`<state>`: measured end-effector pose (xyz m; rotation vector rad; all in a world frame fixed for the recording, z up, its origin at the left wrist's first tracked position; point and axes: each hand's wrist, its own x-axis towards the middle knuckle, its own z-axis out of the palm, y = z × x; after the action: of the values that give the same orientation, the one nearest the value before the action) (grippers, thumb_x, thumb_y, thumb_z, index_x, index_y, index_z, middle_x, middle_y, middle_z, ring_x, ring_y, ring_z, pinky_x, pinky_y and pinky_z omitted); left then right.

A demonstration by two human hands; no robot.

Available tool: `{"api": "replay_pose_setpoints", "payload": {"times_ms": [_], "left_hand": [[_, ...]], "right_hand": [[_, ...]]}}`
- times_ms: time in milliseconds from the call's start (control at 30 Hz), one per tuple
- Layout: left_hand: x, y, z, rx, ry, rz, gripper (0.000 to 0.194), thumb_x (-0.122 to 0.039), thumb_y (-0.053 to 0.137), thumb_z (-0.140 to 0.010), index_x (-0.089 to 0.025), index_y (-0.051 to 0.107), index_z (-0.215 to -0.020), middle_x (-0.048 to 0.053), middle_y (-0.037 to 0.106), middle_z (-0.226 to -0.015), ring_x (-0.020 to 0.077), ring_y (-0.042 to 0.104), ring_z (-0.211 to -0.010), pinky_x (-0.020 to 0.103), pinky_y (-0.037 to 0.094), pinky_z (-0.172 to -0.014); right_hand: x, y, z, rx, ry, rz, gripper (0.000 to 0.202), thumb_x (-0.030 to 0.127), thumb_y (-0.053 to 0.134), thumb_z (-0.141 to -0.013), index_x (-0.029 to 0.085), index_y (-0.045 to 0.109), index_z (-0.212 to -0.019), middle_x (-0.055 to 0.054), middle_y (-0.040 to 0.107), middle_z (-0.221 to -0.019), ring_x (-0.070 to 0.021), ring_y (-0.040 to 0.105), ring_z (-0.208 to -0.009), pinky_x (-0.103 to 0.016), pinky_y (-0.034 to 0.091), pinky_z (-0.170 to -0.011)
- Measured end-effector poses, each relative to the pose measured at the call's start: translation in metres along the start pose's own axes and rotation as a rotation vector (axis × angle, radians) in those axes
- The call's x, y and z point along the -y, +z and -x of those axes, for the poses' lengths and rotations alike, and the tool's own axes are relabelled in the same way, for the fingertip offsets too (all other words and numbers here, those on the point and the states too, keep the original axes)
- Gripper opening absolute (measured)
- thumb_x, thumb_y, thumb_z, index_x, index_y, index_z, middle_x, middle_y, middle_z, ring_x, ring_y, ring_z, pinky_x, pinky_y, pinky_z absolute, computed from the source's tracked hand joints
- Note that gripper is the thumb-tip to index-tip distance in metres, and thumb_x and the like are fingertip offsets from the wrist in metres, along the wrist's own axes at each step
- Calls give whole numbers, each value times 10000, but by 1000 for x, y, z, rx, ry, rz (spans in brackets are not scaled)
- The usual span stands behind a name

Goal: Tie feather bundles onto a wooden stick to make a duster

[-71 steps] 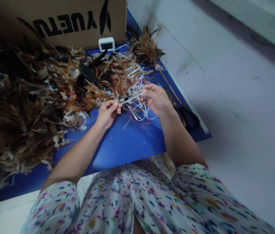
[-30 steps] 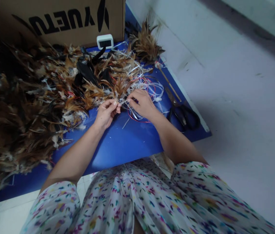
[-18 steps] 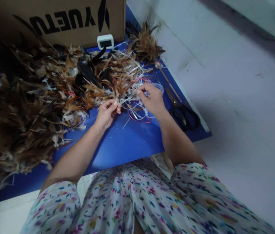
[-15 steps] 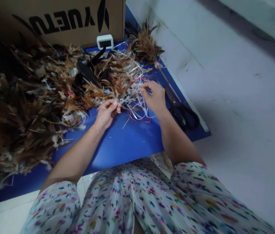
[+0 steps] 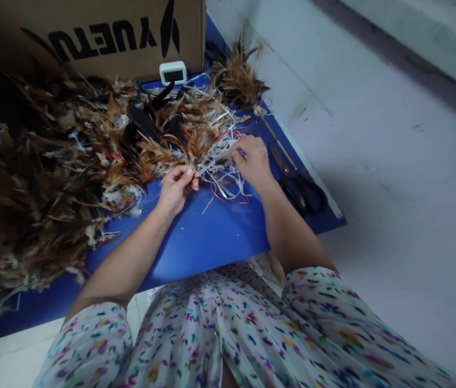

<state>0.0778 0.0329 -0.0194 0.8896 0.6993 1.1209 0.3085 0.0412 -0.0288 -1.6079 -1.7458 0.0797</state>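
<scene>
My left hand (image 5: 177, 188) is closed in a pinch, thumb against fingers, at the pale base of a tuft of brown feathers (image 5: 198, 145). To its right, my right hand (image 5: 252, 159) has thumb and forefinger curled together over a tangle of white plastic strips (image 5: 223, 161), seemingly gripping a strip. The exact point of its grip is hard to make out. Strips run between the two hands, with red string (image 5: 234, 201) looped among them. A large heap of brown and black feathers (image 5: 90, 140) lies to the left and behind.
Black-handled scissors (image 5: 304, 191) and a thin stick (image 5: 278, 137) lie right of my right hand. A feather duster head (image 5: 240, 75) sits at the back. Behind stand a small white digital display (image 5: 172, 73) and a cardboard box (image 5: 131, 64). The blue table (image 5: 212, 237) meets a wall (image 5: 393, 161) on the right.
My right hand has shifted slightly, its fingers curling a bit more and a gap showing between thumb and forefinger. My left hand keeps its pinch. The view has moved a little.
</scene>
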Motion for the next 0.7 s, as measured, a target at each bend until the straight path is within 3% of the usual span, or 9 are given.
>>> {"api": "replay_pose_setpoints", "payload": {"times_ms": [133, 300, 467, 700], "left_hand": [[-2, 2, 1, -48, -10, -34, 327, -350, 881, -702, -161, 616, -721, -26, 701, -714, 36, 531, -423, 177, 447, -421], [-2, 0, 1, -50, -9, -41, 288, -320, 842, -758, -164, 601, -743, -24, 698, -725, 25, 480, -379, 175, 379, -369], [-1, -1, 1, -47, 2, -41, 314, -352, 857, -737, -168, 603, -751, -31, 704, -748, 12, 451, -359, 173, 339, -346], [-3, 0, 1, -31, 16, -12, 335, -356, 882, -699, -165, 609, -740, -32, 700, -735, 26, 491, -386, 175, 377, -368]], "right_hand": [[-3, -8, -3, -151, 21, -194, 119, 286, 582, -900, 239, 659, -822, -43, 722, -897, -229, 651, -885, -418, 518, -881], [7, -15, -4, -212, 134, -335, 234, 404, 592, -928, 228, 662, -790, 8, 688, -748, -161, 622, -718, -329, 517, -751], [9, -21, -5, -211, 152, -463, 333, 506, 581, -949, 221, 672, -804, -6, 664, -756, -161, 619, -741, -341, 533, -763], [-1, -19, -7, -277, 140, -567, 456, 637, 485, -967, 231, 589, -787, 0, 594, -725, -160, 643, -757, -350, 556, -719]]}}
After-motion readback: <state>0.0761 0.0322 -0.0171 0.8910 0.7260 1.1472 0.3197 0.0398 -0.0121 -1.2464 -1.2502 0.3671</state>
